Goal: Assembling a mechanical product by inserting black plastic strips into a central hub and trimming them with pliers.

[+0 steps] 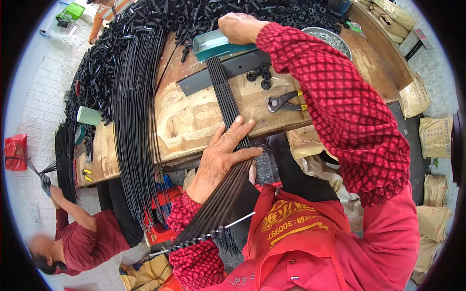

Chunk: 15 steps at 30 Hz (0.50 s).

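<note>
A flat row of thin black rods runs from the table over its front edge toward my lap. My left hand lies across the rods with its fingers stretched out flat and the thumb apart. Near my lap, a thin pale wire passes along the rods' lower ends. At the far side my right hand is over a small teal tray, fingers curled closed; whatever they pinch is hidden. A dark metal bar lies under the rods' far ends.
End-cutting pliers and several small black toothed rings lie right of the rods. A heap of black plastic parts spans the back. Long black rods hang off the left. A metal bowl stands right. Another person works left.
</note>
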Each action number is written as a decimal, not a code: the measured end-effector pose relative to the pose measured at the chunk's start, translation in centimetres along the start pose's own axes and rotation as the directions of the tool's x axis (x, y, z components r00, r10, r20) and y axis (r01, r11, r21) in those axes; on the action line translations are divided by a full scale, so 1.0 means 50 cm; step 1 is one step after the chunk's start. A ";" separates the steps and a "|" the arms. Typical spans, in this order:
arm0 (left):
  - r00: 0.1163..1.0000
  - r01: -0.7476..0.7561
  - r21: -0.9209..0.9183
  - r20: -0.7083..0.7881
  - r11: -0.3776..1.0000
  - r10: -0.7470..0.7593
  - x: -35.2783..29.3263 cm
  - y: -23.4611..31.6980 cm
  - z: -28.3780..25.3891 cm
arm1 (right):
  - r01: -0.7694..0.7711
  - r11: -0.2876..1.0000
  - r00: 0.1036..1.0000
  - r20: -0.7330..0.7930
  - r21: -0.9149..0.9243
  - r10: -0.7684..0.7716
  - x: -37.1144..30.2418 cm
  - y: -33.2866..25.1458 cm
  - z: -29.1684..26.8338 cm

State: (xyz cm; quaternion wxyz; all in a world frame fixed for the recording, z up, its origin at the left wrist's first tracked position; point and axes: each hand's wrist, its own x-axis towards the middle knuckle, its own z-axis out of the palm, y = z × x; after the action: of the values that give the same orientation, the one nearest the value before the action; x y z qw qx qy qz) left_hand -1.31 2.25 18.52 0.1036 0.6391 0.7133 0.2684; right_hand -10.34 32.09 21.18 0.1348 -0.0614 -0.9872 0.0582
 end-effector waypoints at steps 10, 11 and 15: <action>1.000 -0.015 0.044 -0.023 0.999 0.016 -0.008 -0.010 0.012 | 0.094 0.995 0.995 -0.023 -0.030 -0.095 -0.010 -0.005 -0.013; 1.000 -0.017 0.049 -0.022 0.999 0.018 -0.011 -0.010 0.012 | 0.111 0.994 0.992 -0.052 -0.026 -0.112 -0.013 -0.002 -0.013; 0.999 -0.029 0.046 -0.028 0.998 0.031 -0.009 -0.010 0.016 | 0.110 0.994 0.980 -0.164 0.002 -0.108 -0.027 0.007 0.007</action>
State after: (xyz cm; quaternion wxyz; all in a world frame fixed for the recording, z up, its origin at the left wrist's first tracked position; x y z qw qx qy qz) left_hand -1.26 2.01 17.50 0.0745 0.6480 0.7110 0.2627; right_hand -9.13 32.21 20.44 0.2189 -0.0110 -0.9743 0.0510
